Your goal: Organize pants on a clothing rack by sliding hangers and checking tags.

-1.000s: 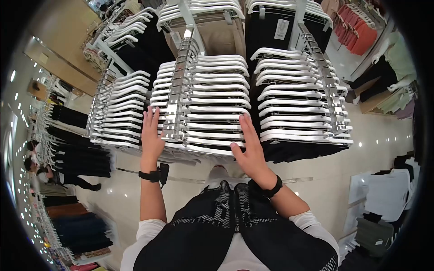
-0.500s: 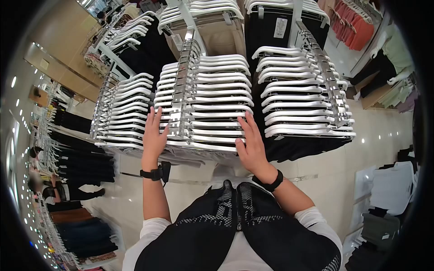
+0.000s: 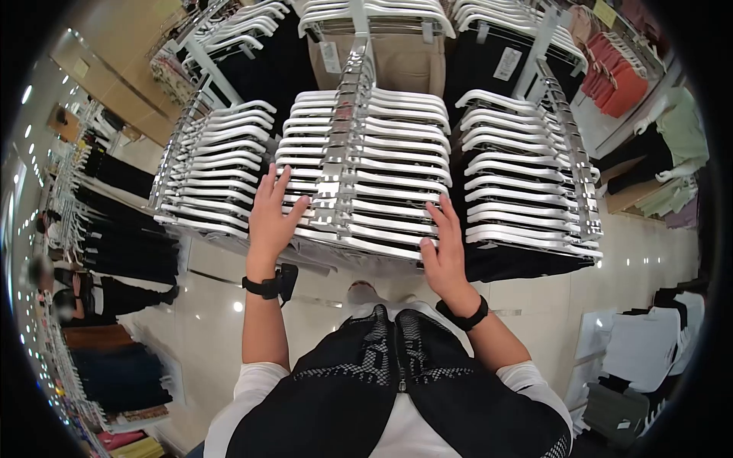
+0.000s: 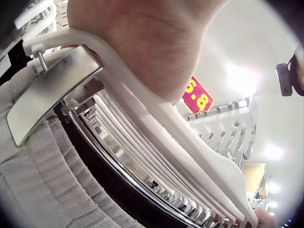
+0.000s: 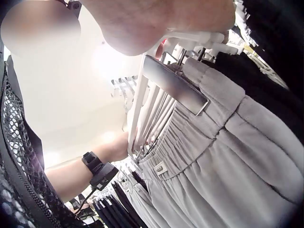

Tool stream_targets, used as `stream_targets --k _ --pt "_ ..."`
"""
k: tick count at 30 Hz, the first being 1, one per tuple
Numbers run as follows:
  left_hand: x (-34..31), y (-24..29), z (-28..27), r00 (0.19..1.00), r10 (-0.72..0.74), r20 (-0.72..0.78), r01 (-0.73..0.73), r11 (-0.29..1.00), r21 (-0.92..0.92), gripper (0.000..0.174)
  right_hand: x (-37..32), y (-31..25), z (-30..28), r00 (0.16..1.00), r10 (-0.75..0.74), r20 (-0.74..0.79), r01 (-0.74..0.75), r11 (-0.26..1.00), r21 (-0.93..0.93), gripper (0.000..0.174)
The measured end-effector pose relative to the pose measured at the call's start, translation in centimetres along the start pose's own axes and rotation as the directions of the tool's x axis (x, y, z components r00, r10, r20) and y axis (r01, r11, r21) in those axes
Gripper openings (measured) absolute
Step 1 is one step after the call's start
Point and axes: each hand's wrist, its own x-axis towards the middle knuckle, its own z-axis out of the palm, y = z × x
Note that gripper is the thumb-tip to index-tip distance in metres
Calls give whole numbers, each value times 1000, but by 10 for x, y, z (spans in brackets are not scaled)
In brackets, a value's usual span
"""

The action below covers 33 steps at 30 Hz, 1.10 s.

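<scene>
White hangers hang in a dense middle row on a metal rail. At the row's left end my left hand lies with fingers extended over the hanger ends. My right hand rests at the row's right end, fingers fairly straight along the nearest hangers. In the left wrist view the palm is against a white hanger, above a metal clip and grey pleated fabric. The right wrist view has grey elastic-waist trousers clipped below that hand; its fingertips are hidden.
Further hanger rows stand left and right of the middle one. Behind hang beige trousers and black ones. Side racks hold dark clothes. At the right is a mannequin; people stand at the far left.
In the head view the rack and both hands have shifted rightward. Both hands remain at the ends of the middle row, and the left thumb now stands further out from its fingers.
</scene>
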Motion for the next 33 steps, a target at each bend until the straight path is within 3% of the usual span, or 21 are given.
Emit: stream_targets --k 10,16,25,33 --pt "0 -2 8 994 94 -61 -87 989 120 68 -1 -10 -5 998 67 17 -67 996 52 55" --pt "-2 -5 10 990 133 -52 -129 989 70 71 6 -10 2 996 56 -69 -57 998 -1 54" --pt "-4 -4 3 992 128 -4 -128 991 35 77 12 -22 11 963 238 -124 -238 971 13 56" --pt "-1 -18 -5 951 303 59 -300 953 -45 79 6 -10 15 939 291 -186 -289 957 38 60"
